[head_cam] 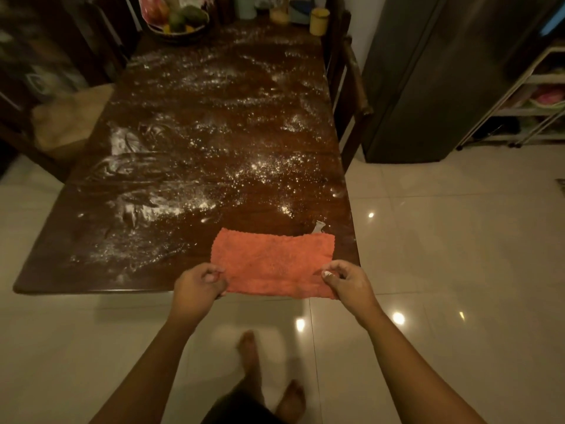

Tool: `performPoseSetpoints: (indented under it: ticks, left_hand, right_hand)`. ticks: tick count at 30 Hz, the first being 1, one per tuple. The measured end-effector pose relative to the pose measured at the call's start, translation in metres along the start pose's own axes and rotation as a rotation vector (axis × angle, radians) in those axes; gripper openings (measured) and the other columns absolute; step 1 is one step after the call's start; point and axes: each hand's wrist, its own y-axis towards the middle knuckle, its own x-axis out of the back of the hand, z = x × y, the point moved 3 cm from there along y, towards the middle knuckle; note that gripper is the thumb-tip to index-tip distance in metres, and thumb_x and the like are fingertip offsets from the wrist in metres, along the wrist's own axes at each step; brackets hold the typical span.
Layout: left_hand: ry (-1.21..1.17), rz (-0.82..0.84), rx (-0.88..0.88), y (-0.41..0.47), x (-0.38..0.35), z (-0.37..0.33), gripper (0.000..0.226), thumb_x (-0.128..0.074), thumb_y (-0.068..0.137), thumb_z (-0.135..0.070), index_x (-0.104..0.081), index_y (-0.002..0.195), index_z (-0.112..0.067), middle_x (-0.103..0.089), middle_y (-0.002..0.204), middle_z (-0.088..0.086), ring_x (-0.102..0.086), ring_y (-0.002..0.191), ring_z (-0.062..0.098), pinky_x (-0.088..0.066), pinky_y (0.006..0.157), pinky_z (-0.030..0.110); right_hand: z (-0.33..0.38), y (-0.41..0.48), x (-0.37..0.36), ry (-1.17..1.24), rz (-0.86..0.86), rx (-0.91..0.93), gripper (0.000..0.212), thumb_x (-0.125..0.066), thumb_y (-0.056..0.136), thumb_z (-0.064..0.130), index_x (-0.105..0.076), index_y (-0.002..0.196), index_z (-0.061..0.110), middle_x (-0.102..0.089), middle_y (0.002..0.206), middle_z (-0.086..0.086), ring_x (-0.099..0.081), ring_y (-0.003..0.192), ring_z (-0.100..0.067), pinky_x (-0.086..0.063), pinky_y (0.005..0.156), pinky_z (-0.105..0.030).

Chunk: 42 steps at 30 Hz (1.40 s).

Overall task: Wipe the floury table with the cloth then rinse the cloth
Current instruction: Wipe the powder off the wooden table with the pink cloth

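The left hand (200, 281) pinches the near-left corner of the orange cloth (272, 261), and the right hand (347, 281) pinches its near-right corner, fingers curled on the fabric. The cloth stretches between them, its long axis running left to right, its far edge lying over the near-right corner of the dark table (91, 280). Flour (214, 123) streaks the tabletop beyond.

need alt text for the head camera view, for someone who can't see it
Two hands, left hand and right hand, hold an orange cloth stretched flat over the near edge of a dark wooden table streaked with flour. A fruit bowl and yellow cup stand at the far end.
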Motion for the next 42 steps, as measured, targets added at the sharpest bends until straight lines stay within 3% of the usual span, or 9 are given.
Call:
performPoseSetpoints:
  ticks: [5, 9, 14, 19, 22, 27, 32, 38, 42]
  left_hand:
    - [0.149, -0.01, -0.025, 0.049, 0.006, -0.018, 0.006, -0.075, 0.083, -0.015, -0.072, 0.078, -0.016, -0.069, 0.057, 0.003, -0.065, 0.055, 0.018, -0.053, 0.053, 0.026]
    - [0.263, -0.017, -0.039, 0.085, 0.005, -0.029, 0.014, -0.074, 0.083, -0.02, -0.072, 0.07, -0.016, -0.069, 0.057, -0.001, -0.065, 0.059, 0.01, -0.045, 0.055, 0.022]
    - [0.283, -0.016, -0.011, 0.12, 0.004, -0.03, 0.008, -0.073, 0.086, -0.019, -0.075, 0.079, -0.016, -0.069, 0.062, -0.005, -0.063, 0.061, 0.01, -0.044, 0.059, 0.025]
    - [0.17, -0.041, 0.012, 0.145, 0.005, -0.027, 0.016, -0.077, 0.082, -0.022, -0.072, 0.096, -0.017, -0.069, 0.082, -0.002, -0.064, 0.075, 0.016, -0.051, 0.072, 0.03]
    - [0.067, 0.011, 0.032, 0.152, 0.008, -0.024, 0.018, -0.073, 0.087, -0.019, -0.068, 0.104, -0.015, -0.072, 0.082, 0.003, -0.071, 0.071, 0.02, -0.06, 0.073, 0.04]
    - [0.132, 0.042, -0.002, 0.161, 0.024, -0.012, 0.013, -0.064, 0.089, -0.014, -0.066, 0.096, -0.024, -0.073, 0.086, 0.002, -0.07, 0.076, 0.02, -0.058, 0.074, 0.038]
    - [0.309, 0.097, -0.065, 0.145, 0.033, -0.001, 0.011, -0.065, 0.087, -0.013, -0.064, 0.097, -0.018, -0.062, 0.065, -0.003, -0.053, 0.052, 0.01, -0.036, 0.047, 0.023]
    - [0.243, 0.039, 0.008, 0.114, 0.029, 0.024, 0.032, -0.076, 0.082, -0.017, -0.065, 0.112, -0.012, -0.075, 0.086, 0.0, -0.062, 0.07, 0.008, -0.04, 0.06, 0.014]
    - [0.231, 0.017, 0.087, 0.092, 0.018, 0.025, 0.04, -0.075, 0.084, -0.031, -0.061, 0.119, -0.019, -0.073, 0.098, -0.003, -0.066, 0.086, 0.01, -0.048, 0.073, 0.021]
  right_hand:
    - [0.015, 0.037, -0.006, 0.016, -0.037, -0.186, 0.003, -0.071, 0.091, 0.019, -0.073, 0.09, 0.017, -0.071, 0.099, -0.006, -0.067, 0.089, -0.025, -0.057, 0.076, -0.04]
    - [0.017, 0.062, -0.012, -0.086, -0.08, -0.276, 0.008, -0.074, 0.088, 0.027, -0.072, 0.089, 0.019, -0.071, 0.099, -0.006, -0.067, 0.091, -0.025, -0.059, 0.083, -0.046]
    - [0.025, 0.078, -0.014, 0.09, -0.168, -0.416, 0.011, -0.074, 0.088, 0.016, -0.073, 0.098, 0.012, -0.067, 0.08, -0.007, -0.054, 0.058, -0.016, -0.044, 0.05, -0.028]
    - [0.036, 0.082, -0.016, 0.291, -0.306, -0.449, 0.016, -0.07, 0.09, 0.005, -0.071, 0.105, 0.01, -0.068, 0.08, -0.012, -0.056, 0.06, -0.018, -0.045, 0.051, -0.026]
    - [0.048, 0.078, -0.023, 0.44, -0.422, -0.418, 0.019, -0.07, 0.088, 0.0, -0.069, 0.103, 0.012, -0.072, 0.09, -0.011, -0.065, 0.075, -0.021, -0.053, 0.066, -0.03]
    - [0.064, 0.076, -0.035, 0.056, -0.551, -0.27, 0.014, -0.07, 0.087, 0.01, -0.07, 0.095, 0.02, -0.072, 0.093, -0.002, -0.069, 0.087, -0.021, -0.055, 0.069, -0.032]
    - [0.103, 0.097, -0.081, -0.47, -0.127, -0.042, 0.03, -0.067, 0.085, 0.007, -0.067, 0.102, 0.032, -0.071, 0.101, 0.014, -0.067, 0.097, -0.01, -0.055, 0.093, -0.034]
    - [0.14, 0.115, -0.161, -0.905, 0.44, 0.339, 0.045, -0.06, 0.09, 0.03, -0.052, 0.133, 0.04, -0.058, 0.139, 0.014, -0.05, 0.13, -0.008, -0.017, 0.118, -0.044]
    - [0.132, 0.121, -0.197, -1.074, 0.737, 0.357, 0.063, -0.057, 0.093, 0.042, -0.028, 0.15, 0.038, -0.028, 0.161, -0.005, -0.023, 0.148, -0.024, -0.017, 0.118, -0.053]
